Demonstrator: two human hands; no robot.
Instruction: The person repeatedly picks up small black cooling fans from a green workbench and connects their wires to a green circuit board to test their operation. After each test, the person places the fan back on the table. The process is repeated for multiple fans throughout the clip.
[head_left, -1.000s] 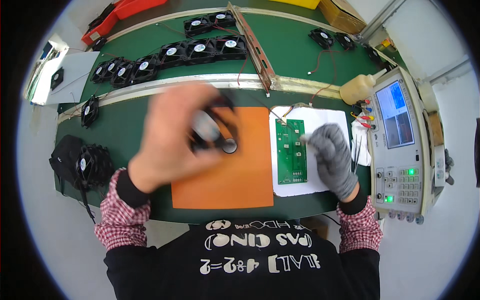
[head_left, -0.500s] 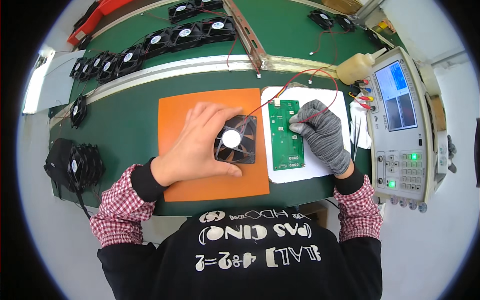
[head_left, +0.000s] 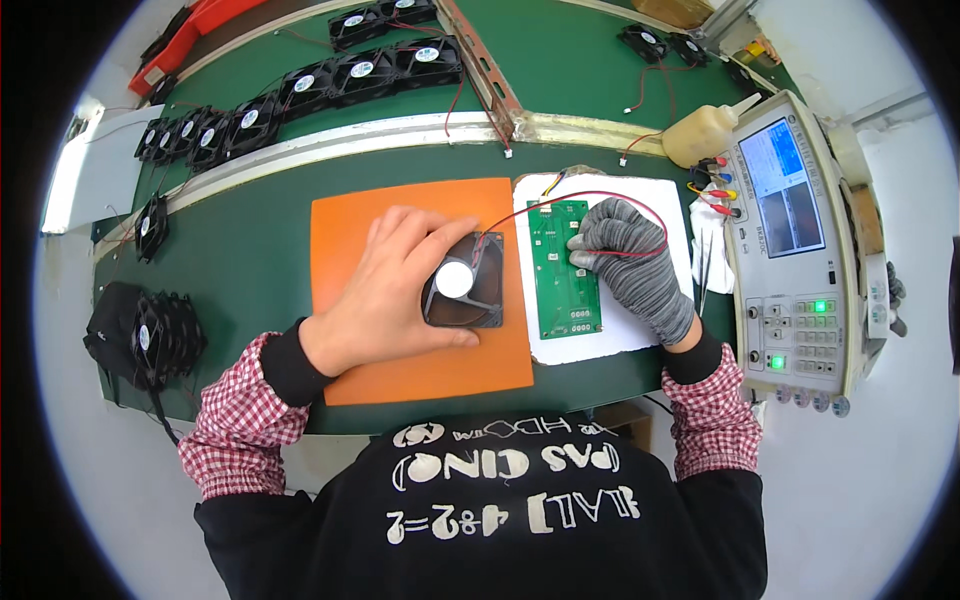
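My bare left hand [head_left: 385, 285] is closed round the left side of a square black cooling fan [head_left: 490, 315] with a white hub label. Its fingers lie at the top edge and its thumb at the bottom. The fan rests on an orange mat [head_left: 430, 385]. A red and black fan cable [head_left: 600, 192] loops over to my right hand [head_left: 630, 265], in a grey striped glove. Those fingertips pinch the cable's end against a green circuit board [head_left: 568, 300] on a white pad [head_left: 650, 335]; the plug itself is hidden.
Several black fans [head_left: 310, 85] line the green shelf behind a metal rail [head_left: 300, 160]. More fans [head_left: 165, 335] stack at left. At right are a test meter [head_left: 790, 230] with a lit screen, a cream squeeze bottle [head_left: 700, 135], tweezers [head_left: 706, 265] and coloured clip leads [head_left: 722, 195].
The fan's blades, distinct before, now look blurred. The cable loop sits lower over the glove. Both hands keep their hold, while the whole view has shifted slightly.
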